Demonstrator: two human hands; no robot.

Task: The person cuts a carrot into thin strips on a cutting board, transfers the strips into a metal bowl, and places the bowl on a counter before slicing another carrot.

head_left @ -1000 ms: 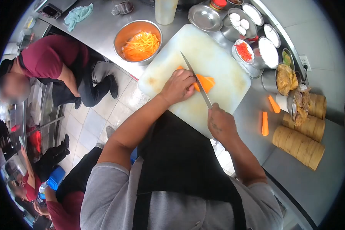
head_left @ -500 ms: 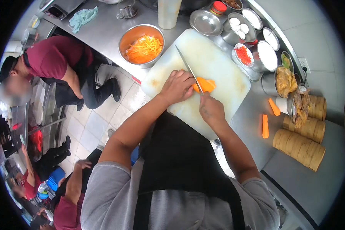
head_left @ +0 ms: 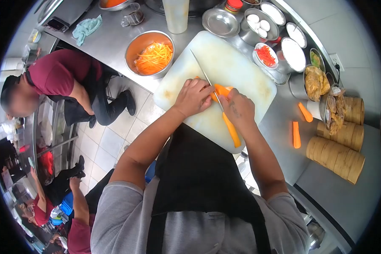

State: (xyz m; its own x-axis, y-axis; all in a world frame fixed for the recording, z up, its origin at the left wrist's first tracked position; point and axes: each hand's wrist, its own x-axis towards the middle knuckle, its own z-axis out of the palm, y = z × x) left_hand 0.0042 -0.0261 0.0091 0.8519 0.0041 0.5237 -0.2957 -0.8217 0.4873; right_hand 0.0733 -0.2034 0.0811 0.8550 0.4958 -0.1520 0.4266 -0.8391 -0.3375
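A kitchen knife with a yellow handle (head_left: 231, 130) lies slantwise on the white cutting board (head_left: 249, 67), its blade pointing to the far left. Cut carrot slices (head_left: 223, 90) rest along the middle of the blade. My left hand (head_left: 194, 97) is closed over carrot on the left of the blade, fingers bent and close together. From the right, my right hand (head_left: 240, 109) pinches the carrot slices with its fingertips. It is off the knife handle, which shows below the hand. The part of the carrot under my left fingers is mostly hidden.
A steel bowl of carrot strips (head_left: 155, 58) stands beyond the board's left corner. Two carrot pieces (head_left: 296, 134) lie at the right, near bamboo steamers (head_left: 335, 158). Eggs (head_left: 258, 24) and red strips (head_left: 266, 56) sit in bowls behind. A co-worker (head_left: 57, 74) bends at the left.
My right hand has let go of the knife handle and moved up onto the carrot slices. The knife now lies on the board. The view has shifted slightly.
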